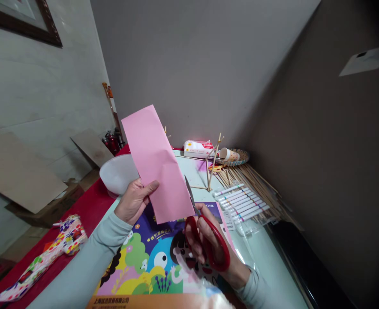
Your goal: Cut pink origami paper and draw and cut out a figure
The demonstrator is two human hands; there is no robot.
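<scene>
My left hand (136, 201) pinches a pink sheet of paper (157, 159) near its lower left edge, thumb on the front. The sheet is held up, tilted, above the table. In my right hand (207, 236) is a pair of scissors (220, 249) with red handles, my fingers through the loops. Its blades point up and lie right at the paper's lower right edge. Whether the paper sits between the blades I cannot tell. Beneath both hands lies a colourful cartoon-printed bag or booklet (144, 272).
A white bowl (118, 171) stands left. Behind are a stick frame (209, 171), a tissue pack (197, 148), and a paper cup (228, 155) in a woven basket (243, 157). Markers (241, 201) and many wooden sticks (257, 178) lie right. A patterned cloth item (48, 259) rests on red cloth.
</scene>
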